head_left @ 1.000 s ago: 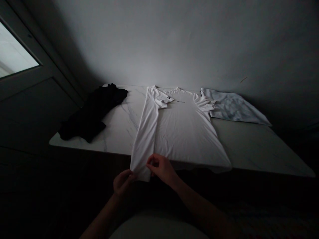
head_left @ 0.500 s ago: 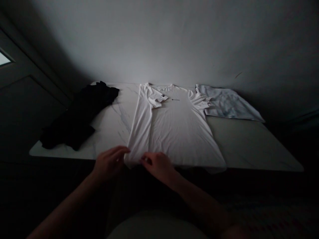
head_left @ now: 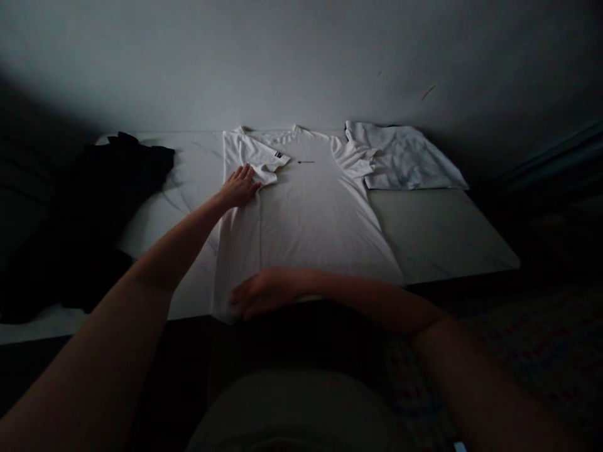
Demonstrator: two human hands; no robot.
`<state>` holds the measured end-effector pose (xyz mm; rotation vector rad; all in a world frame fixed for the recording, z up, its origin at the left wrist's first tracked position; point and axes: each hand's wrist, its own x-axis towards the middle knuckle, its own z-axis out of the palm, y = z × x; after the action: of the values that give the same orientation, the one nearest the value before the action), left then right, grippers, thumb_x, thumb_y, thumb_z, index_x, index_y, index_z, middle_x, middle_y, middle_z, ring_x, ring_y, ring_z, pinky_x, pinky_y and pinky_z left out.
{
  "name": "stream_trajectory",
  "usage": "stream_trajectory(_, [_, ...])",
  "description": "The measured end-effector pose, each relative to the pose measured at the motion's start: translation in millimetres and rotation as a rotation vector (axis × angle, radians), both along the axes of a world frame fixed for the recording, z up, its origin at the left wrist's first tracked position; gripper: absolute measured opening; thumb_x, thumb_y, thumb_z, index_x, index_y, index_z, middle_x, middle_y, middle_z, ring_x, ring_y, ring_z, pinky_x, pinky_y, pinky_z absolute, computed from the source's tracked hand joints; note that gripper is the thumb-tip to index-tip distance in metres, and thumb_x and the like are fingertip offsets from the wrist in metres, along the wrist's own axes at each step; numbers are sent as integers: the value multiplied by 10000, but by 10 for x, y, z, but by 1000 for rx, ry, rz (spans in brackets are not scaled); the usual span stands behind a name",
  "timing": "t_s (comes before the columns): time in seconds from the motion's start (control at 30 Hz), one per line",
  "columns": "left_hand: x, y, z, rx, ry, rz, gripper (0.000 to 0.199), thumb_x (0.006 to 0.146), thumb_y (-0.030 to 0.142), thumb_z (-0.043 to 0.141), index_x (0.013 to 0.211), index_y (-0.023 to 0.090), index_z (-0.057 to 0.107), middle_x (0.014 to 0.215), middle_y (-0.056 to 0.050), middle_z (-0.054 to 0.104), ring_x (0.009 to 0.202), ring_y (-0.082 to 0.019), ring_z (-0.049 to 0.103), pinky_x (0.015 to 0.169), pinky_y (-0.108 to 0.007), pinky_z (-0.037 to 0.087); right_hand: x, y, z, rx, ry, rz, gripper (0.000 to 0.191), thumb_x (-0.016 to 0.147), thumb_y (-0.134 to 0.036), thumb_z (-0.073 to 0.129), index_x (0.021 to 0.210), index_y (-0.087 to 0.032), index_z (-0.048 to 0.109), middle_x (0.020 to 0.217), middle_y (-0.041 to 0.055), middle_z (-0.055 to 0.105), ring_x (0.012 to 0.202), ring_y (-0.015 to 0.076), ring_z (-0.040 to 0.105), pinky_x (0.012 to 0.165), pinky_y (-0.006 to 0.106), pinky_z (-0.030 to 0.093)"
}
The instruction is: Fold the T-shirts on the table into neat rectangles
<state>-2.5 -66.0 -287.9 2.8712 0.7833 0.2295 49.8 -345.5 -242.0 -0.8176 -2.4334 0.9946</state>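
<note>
Marble-patterned tabletop [head_left: 433,232] bears the white shirt [head_left: 320,213], under both hands' fingers [head_left: 241,172].

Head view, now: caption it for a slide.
Left hand flat near the sleeve of a white shirt, right hand at its lower edge.

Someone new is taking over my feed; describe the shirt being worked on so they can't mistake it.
Find the marble-patterned table against the wall. The white shirt lies spread across its middle, under the left hand. Its small dark chest print sets it apart from the black clothing at left and the mottled grey garment at right.
</note>
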Motion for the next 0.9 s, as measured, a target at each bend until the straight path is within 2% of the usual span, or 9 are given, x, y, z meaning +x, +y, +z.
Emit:
stream_trajectory(0.1, [42, 43, -52, -53, -17, 68, 720, 1035, 512, 196, 1542, 4, 248, 1630, -266, 218, 1530, -361, 154, 1213, -553, 173, 208, 471, 122, 15, 18, -308, 253, 1001, -298, 526, 1089, -181, 732, 1131, 56, 728, 1076, 179, 673, 975, 310, 477])
stream_trajectory(0.2, [19, 141, -61, -52, -69, 17, 637, 1042, 454, 209, 1537, 64, 297, 1616, -226, 296, 1530, -319, 188, 1214, -558, 180, 180, 684, 90, 185, -193, -411, 426, 955, -376, 615, 1281, -103, 633, 1393, 154, 587, 1320, 280, 518, 1112, 417, 385])
stream_trajectory(0.33, [-26, 339, -4, 12, -108, 12, 618, 1025, 435, 270, 1522, 73, 340, 1595, -229, 340, 1521, -310, 231, 1210, -539, 227, -75, 338, -47, 353, -351, -146, 759, 849, -479, 736, 1444, -75, 494, 1562, 233, 386, 1476, 362, 307, 1210, 525, 222])
stream_trajectory(0.4, [-18, 423, 24, 55, -103, 85, 658, 1013, 441, 287, 1519, 23, 332, 1599, -256, 308, 1522, -342, 209, 1211, -545, 220, -130, 212, -84, 415, -306, 39, 654, 831, -464, 756, 1390, -173, 580, 1565, 152, 422, 1478, 322, 324, 1218, 468, 244])
stream_trajectory(0.5, [25, 497, 37, 73, -69, 198, 706, 1003, 458, 269, 1510, -30, 326, 1590, -286, 297, 1509, -379, 225, 1194, -565, 246, 12, 424, -17, 388, -164, 326, 264, 887, -351, 718, 1145, -300, 733, 1391, -44, 629, 1368, 141, 498, 1134, 209, 350])
stream_trajectory(0.57, [42, 509, 37, 91, -75, 231, 703, 1000, 464, 257, 1516, -7, 333, 1586, -278, 310, 1499, -378, 255, 1179, -583, 269, 228, 765, 81, 321, -134, 164, 209, 954, -295, 635, 1141, -299, 728, 1330, -67, 669, 1306, 83, 549, 1080, 155, 384])
stream_trajectory(0.7, [-9, 491, 42, 142, -104, 173, 617, 983, 451, 309, 1498, 131, 422, 1585, -219, 359, 1501, -354, 266, 1168, -599, 283, 619, 1312, 119, 320, -300, -505, 563, 940, -429, 639, 1399, -116, 552, 1557, 175, 425, 1463, 268, 365, 1203, 426, 300])
stream_trajectory(0.8, [-90, 533, 14, 168, -82, 129, 566, 977, 447, 312, 1426, 171, 520, 1575, -197, 395, 1504, -362, 257, 1164, -609, 282, 735, 1341, -10, 337, -405, -427, 652, 879, -472, 706, 1399, -111, 548, 1567, 181, 403, 1478, 327, 320, 1223, 502, 233])
stream_trajectory(0.9, [-127, 655, -24, 209, -58, 148, 546, 970, 428, 295, 1362, 173, 577, 1549, -202, 436, 1475, -402, 310, 1110, -648, 333, 955, 1158, -60, 308, -298, -392, 414, 949, -384, 641, 1314, -190, 613, 1480, 72, 549, 1392, 215, 470, 1171, 363, 343])
